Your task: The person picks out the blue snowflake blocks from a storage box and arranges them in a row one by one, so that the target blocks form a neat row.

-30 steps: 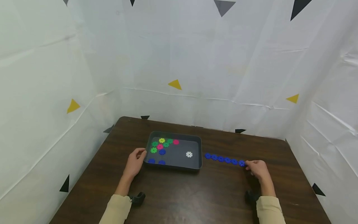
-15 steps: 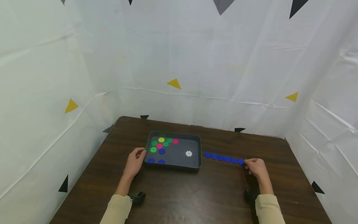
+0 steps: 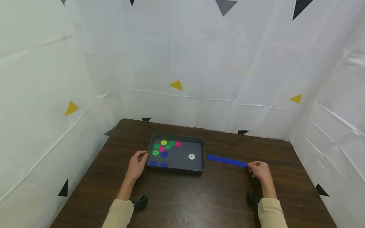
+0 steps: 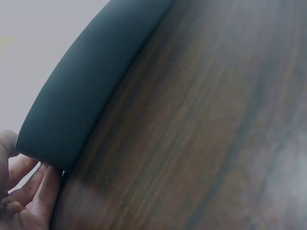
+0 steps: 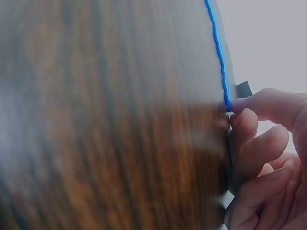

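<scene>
A row of several blue notched, flower-shaped discs [image 3: 223, 160] lies on the table to the right of the tray, joined edge to edge. My right hand [image 3: 260, 170] pinches the disc at the right end between thumb and forefinger. The right wrist view shows the row edge-on as a thin blue strip [image 5: 220, 55] ending at the fingertips, other fingers curled below. At the tray's left side, my left hand [image 3: 137, 165] grips the dark grey tray [image 3: 176, 168]. In the left wrist view its fingers [image 4: 43, 191] are at the tray's end wall, partly hidden behind it.
Inside the tray, green, yellow, pink and blue discs [image 3: 164, 154] gather at the left, with one white disc [image 3: 191, 156] at the right. White sheeting [image 3: 199, 63] with printed triangles surrounds the brown wooden table [image 3: 182, 196] at the back and sides.
The right hand has shifted slightly left, its fingertips now overlapping the end disc more. The left hand and tray stay in place, while the head view drifts slightly.
</scene>
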{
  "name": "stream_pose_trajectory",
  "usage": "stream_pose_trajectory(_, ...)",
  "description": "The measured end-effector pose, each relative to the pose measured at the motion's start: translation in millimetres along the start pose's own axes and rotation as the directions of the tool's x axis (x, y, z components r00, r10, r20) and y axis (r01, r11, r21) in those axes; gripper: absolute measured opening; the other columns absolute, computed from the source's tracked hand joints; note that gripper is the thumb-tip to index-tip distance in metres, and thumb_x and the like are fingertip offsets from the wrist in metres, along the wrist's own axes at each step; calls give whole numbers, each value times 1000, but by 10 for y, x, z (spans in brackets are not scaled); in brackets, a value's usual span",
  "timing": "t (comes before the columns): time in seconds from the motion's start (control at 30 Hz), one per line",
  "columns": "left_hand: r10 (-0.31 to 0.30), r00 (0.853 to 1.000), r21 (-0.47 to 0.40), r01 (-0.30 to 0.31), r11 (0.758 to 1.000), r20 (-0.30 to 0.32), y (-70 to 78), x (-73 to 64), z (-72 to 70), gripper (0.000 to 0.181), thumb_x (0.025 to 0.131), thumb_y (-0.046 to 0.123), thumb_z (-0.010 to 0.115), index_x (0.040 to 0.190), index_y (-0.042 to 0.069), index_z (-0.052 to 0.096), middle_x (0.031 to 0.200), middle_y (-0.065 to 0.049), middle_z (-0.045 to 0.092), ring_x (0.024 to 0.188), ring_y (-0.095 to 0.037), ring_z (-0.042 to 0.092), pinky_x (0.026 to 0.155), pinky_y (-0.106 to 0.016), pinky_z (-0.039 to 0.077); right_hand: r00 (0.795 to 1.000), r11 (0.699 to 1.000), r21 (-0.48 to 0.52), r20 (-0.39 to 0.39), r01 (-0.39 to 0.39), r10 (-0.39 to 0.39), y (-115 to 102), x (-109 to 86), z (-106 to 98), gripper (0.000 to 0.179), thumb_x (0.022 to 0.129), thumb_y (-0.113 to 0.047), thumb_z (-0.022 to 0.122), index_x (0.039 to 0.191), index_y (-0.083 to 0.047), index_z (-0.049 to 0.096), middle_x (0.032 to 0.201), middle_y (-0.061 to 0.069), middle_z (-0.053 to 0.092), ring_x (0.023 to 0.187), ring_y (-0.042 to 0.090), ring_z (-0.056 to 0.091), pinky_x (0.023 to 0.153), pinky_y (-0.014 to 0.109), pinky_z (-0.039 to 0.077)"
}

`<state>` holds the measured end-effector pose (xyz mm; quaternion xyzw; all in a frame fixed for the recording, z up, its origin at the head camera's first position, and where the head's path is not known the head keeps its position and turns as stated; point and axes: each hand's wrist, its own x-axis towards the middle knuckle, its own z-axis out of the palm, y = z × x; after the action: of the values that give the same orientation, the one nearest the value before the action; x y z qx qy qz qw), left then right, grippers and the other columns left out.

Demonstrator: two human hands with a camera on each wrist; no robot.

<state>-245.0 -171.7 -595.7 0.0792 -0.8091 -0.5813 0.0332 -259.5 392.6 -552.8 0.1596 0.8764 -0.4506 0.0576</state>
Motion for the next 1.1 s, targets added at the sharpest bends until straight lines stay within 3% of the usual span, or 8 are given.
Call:
stream_pose_trajectory(0.27,5,1000,-10,-5,1000,0,2,-1,-13,44,113,39,56,145,9,61,150,-18,62,140,-38,59,115,-61,48,1000,999,49,-24,-18,19,-27,8,4,40,106,-27,62,114,12,68,68,-6,66,54,10,57,56,27,48)
stream_pose_trajectory(0.47,13,1000,5,-13,1000,-2,-1,-18,-10,43,113,38,56,144,9,62,149,-18,63,138,-38,60,112,-60,50,998,995,-89,-37,-45,42,-90,-77,6,46,108,-39,55,115,5,68,71,-4,67,63,15,62,66,34,47)
stream_pose_trajectory(0.53,23,1000,9,-23,1000,-3,-10,-20,-4,43,113,38,56,144,8,62,149,-19,63,137,-38,60,112,-60,50,997,987,-148,-48,-69,63,-118,-133,1,50,108,-46,52,118,0,68,80,1,70,75,22,65,71,40,47)
stream_pose_trajectory(0.7,32,999,11,-32,999,-1,-11,-35,4,41,114,35,56,143,7,63,149,-20,63,138,-40,60,112,-61,49,990,976,-192,-113,-107,87,-205,-250,15,58,107,-54,48,134,-5,63,121,21,69,106,43,64,81,58,47)
stream_pose_trajectory(0.83,24,1000,10,-24,1000,-11,-22,-28,4,41,113,37,57,142,8,64,149,-19,63,138,-40,60,112,-61,50,988,981,-182,-151,-68,40,-355,-303,89,57,108,-54,48,136,-7,62,136,24,65,112,46,63,83,61,47)
stream_pose_trajectory(1.1,29,999,14,-29,999,-17,-38,0,2,41,113,37,57,142,9,64,147,-18,65,136,-38,61,111,-59,50,984,978,-191,-137,82,-109,-716,-380,385,47,107,-44,59,139,-9,63,136,20,68,113,42,66,81,56,50)
